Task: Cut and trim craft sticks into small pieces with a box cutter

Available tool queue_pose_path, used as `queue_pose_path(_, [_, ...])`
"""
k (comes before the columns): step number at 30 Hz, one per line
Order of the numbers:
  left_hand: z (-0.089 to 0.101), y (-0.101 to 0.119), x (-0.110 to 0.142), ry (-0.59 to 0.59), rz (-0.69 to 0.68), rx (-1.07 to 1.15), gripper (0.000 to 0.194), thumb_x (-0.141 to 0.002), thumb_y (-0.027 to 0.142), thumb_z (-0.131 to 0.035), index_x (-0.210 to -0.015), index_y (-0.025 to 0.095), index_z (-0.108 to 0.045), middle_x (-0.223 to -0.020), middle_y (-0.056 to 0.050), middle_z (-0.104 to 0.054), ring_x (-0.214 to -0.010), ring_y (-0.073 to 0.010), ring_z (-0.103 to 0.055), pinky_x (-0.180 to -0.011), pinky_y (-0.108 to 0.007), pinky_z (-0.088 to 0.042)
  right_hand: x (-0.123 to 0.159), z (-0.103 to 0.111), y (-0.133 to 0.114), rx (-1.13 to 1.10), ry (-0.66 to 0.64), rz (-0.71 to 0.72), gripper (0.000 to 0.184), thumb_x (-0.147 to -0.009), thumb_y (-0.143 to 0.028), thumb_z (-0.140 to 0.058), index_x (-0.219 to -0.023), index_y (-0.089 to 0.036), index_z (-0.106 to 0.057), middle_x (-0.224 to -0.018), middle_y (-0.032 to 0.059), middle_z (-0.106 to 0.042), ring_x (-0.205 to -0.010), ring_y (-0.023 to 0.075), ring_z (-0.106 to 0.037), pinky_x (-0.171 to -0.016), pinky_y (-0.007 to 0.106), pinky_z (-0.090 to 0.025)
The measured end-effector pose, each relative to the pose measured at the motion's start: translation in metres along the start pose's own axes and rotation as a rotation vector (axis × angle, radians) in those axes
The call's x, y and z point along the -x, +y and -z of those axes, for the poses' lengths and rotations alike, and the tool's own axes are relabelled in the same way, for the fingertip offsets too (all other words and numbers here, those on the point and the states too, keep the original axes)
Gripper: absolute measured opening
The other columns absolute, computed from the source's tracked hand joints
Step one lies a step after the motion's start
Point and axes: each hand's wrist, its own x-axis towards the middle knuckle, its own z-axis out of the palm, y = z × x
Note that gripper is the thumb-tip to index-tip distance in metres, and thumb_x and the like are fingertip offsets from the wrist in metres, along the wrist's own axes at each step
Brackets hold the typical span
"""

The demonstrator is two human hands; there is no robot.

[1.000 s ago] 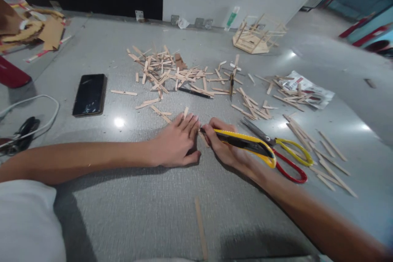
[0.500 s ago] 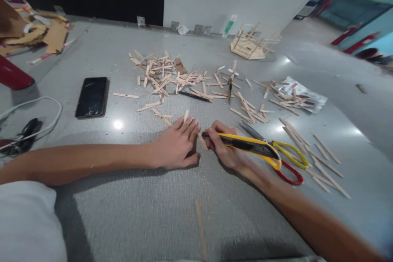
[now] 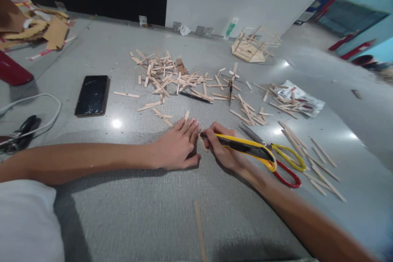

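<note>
My left hand [image 3: 179,145] lies flat on the grey table, fingers stretched over a thin wooden craft stick [image 3: 202,143]. One end of that stick shows right of the fingertips; another stick end [image 3: 187,116] pokes out above the fingers, and I cannot tell if they are one piece. Closed around a yellow and black utility knife [image 3: 245,145], my right hand [image 3: 221,147] keeps the knife's tip at the stick, close to the left fingers. Scissors [image 3: 252,134] with yellow and red handles lie just beyond the right wrist.
Loose sticks [image 3: 162,73] are heaped ahead, with a black pen [image 3: 196,97] and a small cutter [image 3: 230,90]. More sticks [image 3: 325,176] lie right. A stick frame model [image 3: 251,49] stands at the back. A phone [image 3: 92,95] and cable [image 3: 57,106] are left; one stick [image 3: 200,229] lies in front.
The knife and right hand shift slightly right and away from the stick, then come back to it. The left hand stays in place. The camera view tilts a little.
</note>
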Motion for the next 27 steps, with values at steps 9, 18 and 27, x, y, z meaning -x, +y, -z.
queue_pose_path(9, [0.0017, 0.0006, -0.0005, 0.004, 0.011, 0.010, 0.081, -0.102, 0.054, -0.035, -0.148, -0.012, -0.039, -0.155, -0.033, -0.038, -0.149, -0.0401, -0.035, -0.123, -0.051, -0.017, -0.0013, -0.0026, -0.0010, 0.055, 0.016, 0.031, 0.047, -0.102, -0.055, -0.045, -0.066, -0.025, -0.043, -0.056, -0.0043, -0.052, -0.051, 0.0132, -0.047, -0.056, 0.031, -0.039])
queue_pose_path(18, [0.0064, 0.0019, -0.0018, -0.022, 0.052, -0.001, 0.081, -0.100, 0.057, -0.036, -0.149, -0.009, -0.040, -0.155, -0.031, -0.039, -0.150, -0.0400, -0.034, -0.123, -0.053, -0.016, -0.0008, 0.0035, -0.0011, 0.042, -0.050, 0.053, 0.049, -0.102, -0.057, -0.043, -0.065, -0.025, -0.041, -0.054, -0.0037, -0.053, -0.051, 0.0141, -0.048, -0.057, 0.033, -0.039])
queue_pose_path(27, [0.0000, -0.0011, 0.0010, 0.032, 0.005, -0.003, 0.082, -0.102, 0.056, -0.034, -0.149, -0.011, -0.039, -0.154, -0.032, -0.040, -0.149, -0.0396, -0.035, -0.122, -0.049, -0.019, 0.0013, 0.0019, -0.0041, -0.243, 0.007, -0.115, 0.046, -0.098, -0.064, -0.048, -0.074, -0.025, -0.050, -0.053, -0.0050, -0.056, -0.039, 0.0098, -0.039, -0.042, 0.027, -0.031])
